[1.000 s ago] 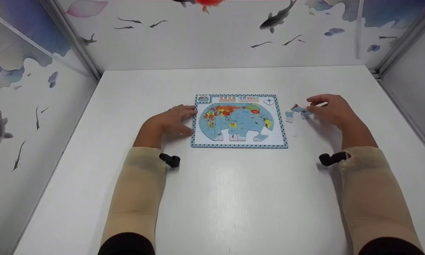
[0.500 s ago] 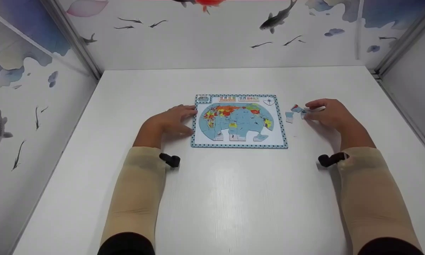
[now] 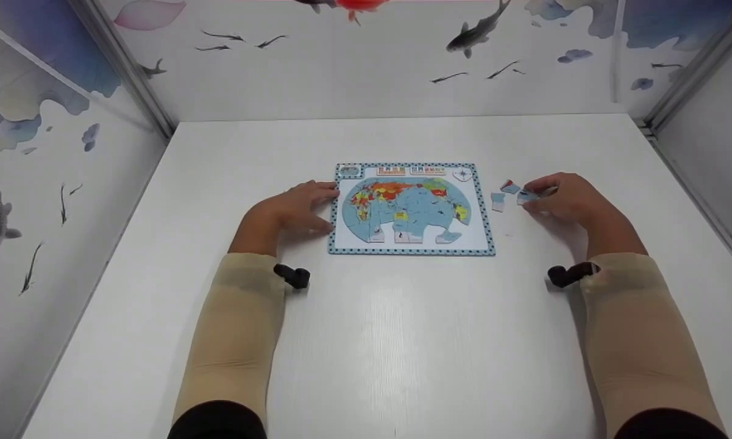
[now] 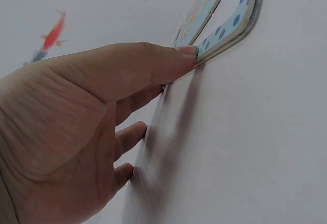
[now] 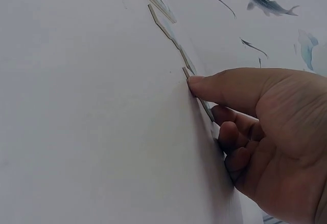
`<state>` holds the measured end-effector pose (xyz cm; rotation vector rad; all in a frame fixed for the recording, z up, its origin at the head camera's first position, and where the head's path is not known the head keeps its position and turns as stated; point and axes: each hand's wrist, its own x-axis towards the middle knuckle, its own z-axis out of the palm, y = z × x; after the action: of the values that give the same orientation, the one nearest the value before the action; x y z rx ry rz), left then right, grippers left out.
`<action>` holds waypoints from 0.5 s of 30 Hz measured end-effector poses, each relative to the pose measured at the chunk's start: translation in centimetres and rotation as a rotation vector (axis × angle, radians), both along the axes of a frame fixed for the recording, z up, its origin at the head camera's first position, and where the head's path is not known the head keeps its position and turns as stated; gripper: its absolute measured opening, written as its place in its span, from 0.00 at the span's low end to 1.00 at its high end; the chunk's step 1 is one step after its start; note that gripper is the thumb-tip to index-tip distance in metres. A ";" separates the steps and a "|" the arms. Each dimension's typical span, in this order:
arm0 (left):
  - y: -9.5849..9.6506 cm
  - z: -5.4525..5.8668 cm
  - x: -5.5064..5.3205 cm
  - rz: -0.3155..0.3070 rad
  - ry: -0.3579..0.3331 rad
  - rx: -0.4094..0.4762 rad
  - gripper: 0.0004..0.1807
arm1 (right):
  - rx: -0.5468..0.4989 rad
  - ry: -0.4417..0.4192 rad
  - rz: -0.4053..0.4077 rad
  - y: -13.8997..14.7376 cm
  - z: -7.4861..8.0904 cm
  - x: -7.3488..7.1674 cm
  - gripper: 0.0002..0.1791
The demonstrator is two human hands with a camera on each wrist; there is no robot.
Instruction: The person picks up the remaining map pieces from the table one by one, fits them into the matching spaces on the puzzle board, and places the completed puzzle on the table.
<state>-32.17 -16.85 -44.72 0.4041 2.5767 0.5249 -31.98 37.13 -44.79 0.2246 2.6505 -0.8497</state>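
A world map jigsaw puzzle (image 3: 411, 250) with a dotted blue border lies flat on the table, white gaps showing along the lower part of its map. My left hand (image 3: 298, 206) rests at its left edge; in the left wrist view the thumb (image 4: 173, 63) touches the border near a corner, with the fingers spread on the table. To the right of the board, my right hand (image 3: 565, 198) pinches a small blue-and-white puzzle piece (image 3: 526, 196) between thumb and index finger, low at the table. Its remaining fingers are curled in the right wrist view.
Two loose puzzle pieces lie between the right hand and the board: one blue and white (image 3: 498, 202), one blue with red (image 3: 510, 186). The white table (image 3: 396, 341) is bounded by walls (image 3: 366, 73) printed with fish.
My right hand has come down and slightly left onto the loose piece, and its thumb and index finger have closed around it. The left hand and the board stay put.
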 end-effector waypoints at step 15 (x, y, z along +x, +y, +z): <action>0.2 -0.1 0.0 0.043 -0.013 -0.009 0.48 | 0.018 0.024 0.038 -0.7 0.8 0.1 0.40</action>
<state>-32.18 -16.64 -44.79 0.3419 2.5790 0.5296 -31.91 36.44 -44.01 0.1685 2.6767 -0.8218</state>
